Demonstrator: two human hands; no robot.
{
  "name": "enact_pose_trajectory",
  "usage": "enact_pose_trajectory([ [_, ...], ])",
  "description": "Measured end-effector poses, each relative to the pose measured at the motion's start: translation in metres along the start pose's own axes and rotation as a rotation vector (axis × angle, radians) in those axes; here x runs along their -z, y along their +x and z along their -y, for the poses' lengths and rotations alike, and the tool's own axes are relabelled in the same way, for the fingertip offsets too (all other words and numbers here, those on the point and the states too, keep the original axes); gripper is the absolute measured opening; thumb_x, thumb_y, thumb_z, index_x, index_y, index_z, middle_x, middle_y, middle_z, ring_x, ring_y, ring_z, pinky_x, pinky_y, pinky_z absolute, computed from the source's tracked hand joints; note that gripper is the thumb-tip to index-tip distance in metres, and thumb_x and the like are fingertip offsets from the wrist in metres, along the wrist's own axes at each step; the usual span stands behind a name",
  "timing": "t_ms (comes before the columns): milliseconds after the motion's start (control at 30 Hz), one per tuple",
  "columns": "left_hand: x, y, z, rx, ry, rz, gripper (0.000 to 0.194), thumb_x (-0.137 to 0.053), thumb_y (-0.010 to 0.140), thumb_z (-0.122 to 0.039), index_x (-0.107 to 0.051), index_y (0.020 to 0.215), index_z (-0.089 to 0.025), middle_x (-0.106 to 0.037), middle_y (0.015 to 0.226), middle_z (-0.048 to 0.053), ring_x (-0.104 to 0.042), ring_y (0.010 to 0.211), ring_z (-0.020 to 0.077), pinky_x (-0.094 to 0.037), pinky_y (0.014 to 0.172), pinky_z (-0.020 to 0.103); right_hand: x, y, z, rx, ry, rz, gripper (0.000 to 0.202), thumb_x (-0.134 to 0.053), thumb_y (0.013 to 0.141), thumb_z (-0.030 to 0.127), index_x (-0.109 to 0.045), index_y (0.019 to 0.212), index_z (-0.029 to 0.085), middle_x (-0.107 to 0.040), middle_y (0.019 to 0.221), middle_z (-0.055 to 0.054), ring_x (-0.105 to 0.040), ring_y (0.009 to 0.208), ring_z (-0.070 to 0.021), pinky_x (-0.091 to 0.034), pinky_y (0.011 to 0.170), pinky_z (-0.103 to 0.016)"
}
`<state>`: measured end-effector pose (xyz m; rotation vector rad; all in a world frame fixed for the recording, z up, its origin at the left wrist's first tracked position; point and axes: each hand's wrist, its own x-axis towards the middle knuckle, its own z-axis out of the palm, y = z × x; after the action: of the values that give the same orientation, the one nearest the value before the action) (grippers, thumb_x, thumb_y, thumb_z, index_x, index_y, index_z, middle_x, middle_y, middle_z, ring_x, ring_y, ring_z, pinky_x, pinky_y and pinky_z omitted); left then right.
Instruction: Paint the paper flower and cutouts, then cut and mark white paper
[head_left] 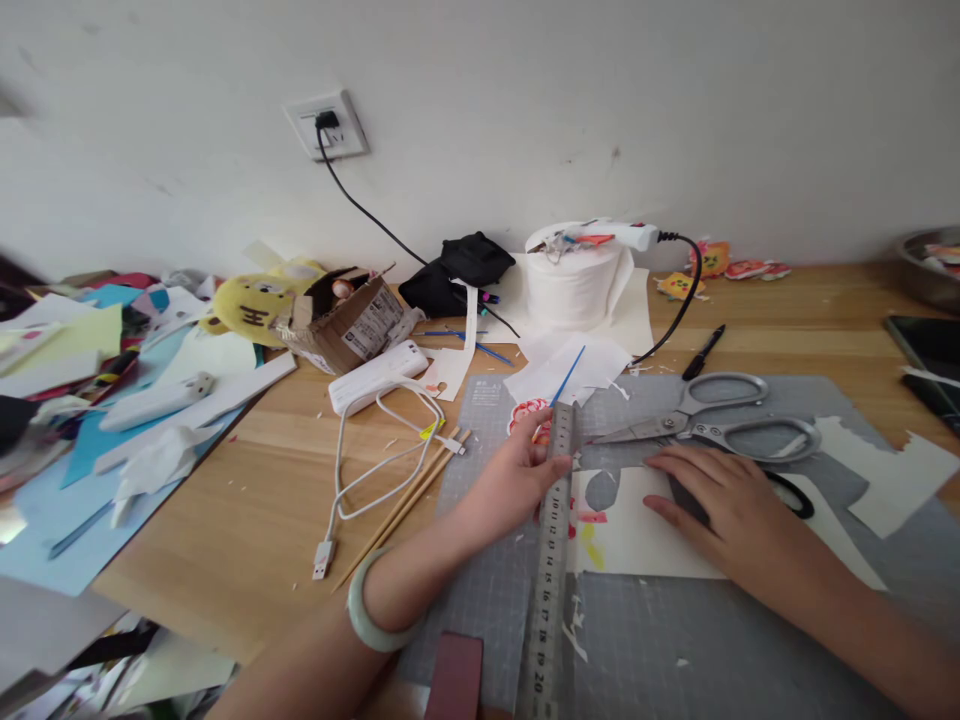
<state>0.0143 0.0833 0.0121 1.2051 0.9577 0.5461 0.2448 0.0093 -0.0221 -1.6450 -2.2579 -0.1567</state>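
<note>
My left hand (517,475) is closed on a steel ruler (551,600), its thumb over the ruler's upper part. The ruler runs toward me across the grey cutting mat (637,650). A thin blue stick (568,375) rises beside the ruler's far end; its lower part reaches my fingers, and I cannot tell if they hold it. My right hand (720,505) lies with fingers stretched over white paper (630,540) marked red and yellow. A dark thing with a black loop handle (793,493) is partly hidden under it. Large grey-handled scissors (720,420) lie just beyond.
A white paper roll (574,290) stands at the back with a corded white tool (626,235) on top. Left are a power bank (379,375), a white cable (341,470), wooden sticks (397,515) and a cardboard box (345,320). Cut paper (892,475) lies right.
</note>
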Motion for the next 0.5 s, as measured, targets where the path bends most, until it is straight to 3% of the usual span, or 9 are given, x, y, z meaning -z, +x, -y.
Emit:
enact_pose_trajectory([
  [200,-0.001,-0.001,0.003,-0.003,0.003,0.049,0.062,-0.060,0.082,-0.027,-0.031,0.136,-0.020,-0.062,0.073,0.000,-0.062,0.063,0.0162,-0.044,0.053,0.022,0.009,-0.007,-0.002,0.122,-0.089,-0.004,0.075,-0.031,0.083,0.071,-0.060,0.118,0.012,-0.069,0.109,-0.016,-0.064,0.097,-0.0302,-0.048,0.079,-0.047],
  [333,-0.003,-0.002,0.002,0.043,-0.046,0.058,0.065,-0.065,0.080,-0.031,-0.032,0.135,-0.021,-0.065,0.073,0.001,-0.062,0.056,0.0168,-0.042,0.048,0.021,0.010,-0.010,0.004,0.155,-0.130,-0.023,0.074,-0.028,0.088,0.064,-0.060,0.118,0.004,-0.068,0.111,-0.019,-0.065,0.097,-0.0290,-0.051,0.077,-0.043],
  [500,-0.007,-0.002,0.001,0.041,-0.208,0.054,0.065,-0.068,0.078,-0.028,-0.031,0.132,-0.021,-0.069,0.091,0.007,-0.065,0.056,0.0163,-0.044,0.047,0.022,0.003,-0.004,0.010,0.099,-0.086,-0.020,0.067,-0.032,0.090,0.057,-0.057,0.121,0.003,-0.066,0.117,-0.019,-0.063,0.104,-0.0284,-0.052,0.082,-0.041],
])
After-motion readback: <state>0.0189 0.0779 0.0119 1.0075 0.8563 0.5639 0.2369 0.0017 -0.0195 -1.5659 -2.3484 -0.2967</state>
